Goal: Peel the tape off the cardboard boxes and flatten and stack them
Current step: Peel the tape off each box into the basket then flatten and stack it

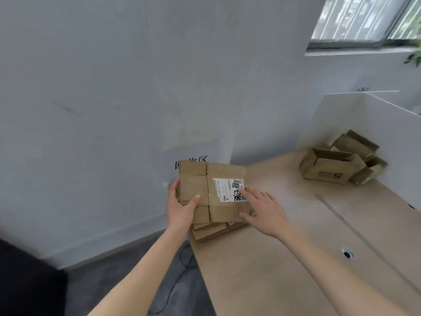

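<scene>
- Left hand (181, 209) at the left edge of a flattened brown cardboard box (211, 192) with a white label: thumb on top, fingers curled round the edge, gripping it.
- Left forearm, bare, stretches toward the box from below and to its left.
- Right hand (265, 212) at the box's right side, palm down, fingers straight and spread, fingertips (243, 191) touching the label.
- Right forearm, bare, reaches in from below and to the box's right.

I see a flattened brown cardboard box (210, 192) with a white printed shipping label (229, 189) facing up, lying atop a small stack of flattened brown cardboard (210, 231) at the near left corner of the desk. Farther right, against the white partition, several open, unflattened brown cardboard boxes (341, 160) sit clustered together.
</scene>
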A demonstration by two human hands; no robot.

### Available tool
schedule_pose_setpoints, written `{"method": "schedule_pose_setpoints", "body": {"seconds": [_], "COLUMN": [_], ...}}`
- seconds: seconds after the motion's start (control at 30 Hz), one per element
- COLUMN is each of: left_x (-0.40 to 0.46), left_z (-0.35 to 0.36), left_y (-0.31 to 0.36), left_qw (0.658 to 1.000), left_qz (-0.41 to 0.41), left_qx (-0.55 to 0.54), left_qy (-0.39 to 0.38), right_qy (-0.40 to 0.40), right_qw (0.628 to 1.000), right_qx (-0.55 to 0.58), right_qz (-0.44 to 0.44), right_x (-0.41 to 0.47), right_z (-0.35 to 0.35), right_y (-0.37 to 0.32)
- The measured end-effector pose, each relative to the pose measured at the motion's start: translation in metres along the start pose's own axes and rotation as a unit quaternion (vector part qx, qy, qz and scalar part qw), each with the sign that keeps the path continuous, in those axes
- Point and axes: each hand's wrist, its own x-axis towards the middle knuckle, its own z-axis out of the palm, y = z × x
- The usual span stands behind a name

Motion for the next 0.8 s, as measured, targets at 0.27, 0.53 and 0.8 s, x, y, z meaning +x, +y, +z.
{"method": "schedule_pose_setpoints", "body": {"seconds": [0.27,0.53,0.8], "left_x": [0.128,0.161,0.17], "left_z": [0.055,0.068,0.043], "left_y": [-0.114,-0.176,-0.196], "left_qw": [0.996,0.966,0.802], "left_qz": [-0.063,-0.089,0.109], "left_qx": [0.046,0.239,0.574], "left_qy": [0.039,0.05,-0.124], "right_qy": [-0.079,-0.155,-0.155], "right_qw": [0.997,0.988,0.987], "right_qx": [0.021,0.002,-0.02], "right_qz": [0.009,-0.016,-0.027], "right_x": [0.125,0.188,0.194], "right_z": [0.111,0.17,0.18], "right_y": [0.055,0.082,0.085]}}
